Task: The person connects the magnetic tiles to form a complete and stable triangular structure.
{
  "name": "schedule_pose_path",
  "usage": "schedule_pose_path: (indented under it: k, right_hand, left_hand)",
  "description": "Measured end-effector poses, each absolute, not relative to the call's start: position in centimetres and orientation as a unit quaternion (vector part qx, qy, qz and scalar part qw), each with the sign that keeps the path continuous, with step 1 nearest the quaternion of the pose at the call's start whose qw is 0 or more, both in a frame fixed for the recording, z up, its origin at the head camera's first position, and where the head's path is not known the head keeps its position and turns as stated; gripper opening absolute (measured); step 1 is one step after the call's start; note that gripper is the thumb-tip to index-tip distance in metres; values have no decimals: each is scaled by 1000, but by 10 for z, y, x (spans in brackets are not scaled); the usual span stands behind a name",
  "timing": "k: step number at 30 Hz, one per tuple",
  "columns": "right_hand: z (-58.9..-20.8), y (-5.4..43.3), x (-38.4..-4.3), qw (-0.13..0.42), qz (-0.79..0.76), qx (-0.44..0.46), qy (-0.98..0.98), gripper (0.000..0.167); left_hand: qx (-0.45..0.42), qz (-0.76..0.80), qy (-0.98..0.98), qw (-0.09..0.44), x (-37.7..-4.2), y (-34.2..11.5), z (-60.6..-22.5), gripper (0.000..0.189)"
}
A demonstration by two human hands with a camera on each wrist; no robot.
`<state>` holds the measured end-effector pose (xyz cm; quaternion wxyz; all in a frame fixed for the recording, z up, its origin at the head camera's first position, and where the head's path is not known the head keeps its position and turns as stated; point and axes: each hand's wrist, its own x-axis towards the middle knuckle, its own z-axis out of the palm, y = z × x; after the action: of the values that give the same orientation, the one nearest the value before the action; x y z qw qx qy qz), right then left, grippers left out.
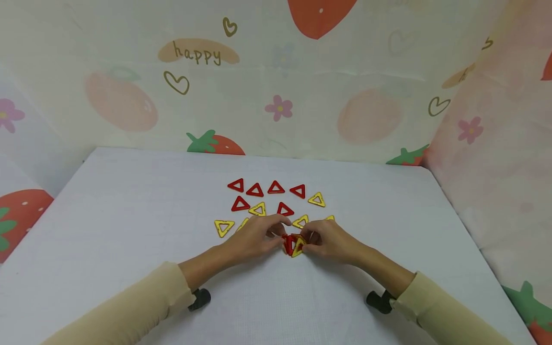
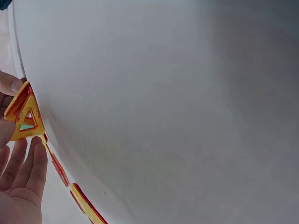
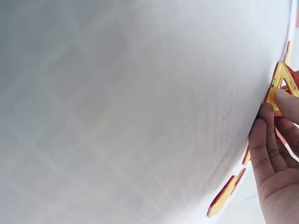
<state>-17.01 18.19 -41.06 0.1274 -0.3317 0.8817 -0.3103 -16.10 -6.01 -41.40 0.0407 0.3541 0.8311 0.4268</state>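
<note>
Between the two hands stands a small cluster of red and yellow triangular magnetic tiles [image 1: 293, 245], with faces tilted up against one another. My left hand [image 1: 255, 236] pinches its left side with thumb and fingers. On the other side my right hand [image 1: 335, 241] grips a yellow tile, its thumb lying on that face in the right wrist view. A yellow triangle face [image 2: 30, 116] shows beside the left fingers in the left wrist view. The same cluster's yellow tile [image 3: 282, 84] appears at the right edge of the right wrist view.
Several loose red triangle tiles [image 1: 276, 187] and yellow triangle tiles [image 1: 224, 227] lie flat on the white table [image 1: 142, 201] beyond the hands. Some are partly hidden by the hands. A patterned cloth [image 1: 280, 72] hangs behind the table.
</note>
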Motion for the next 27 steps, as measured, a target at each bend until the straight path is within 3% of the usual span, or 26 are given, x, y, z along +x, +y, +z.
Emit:
schedule_pose_path:
  k: [27]
  right_hand:
    - [-408, 181, -171, 133, -296, -329, 887, 16]
  left_hand:
    - [322, 407, 852, 76, -160, -47, -411, 40]
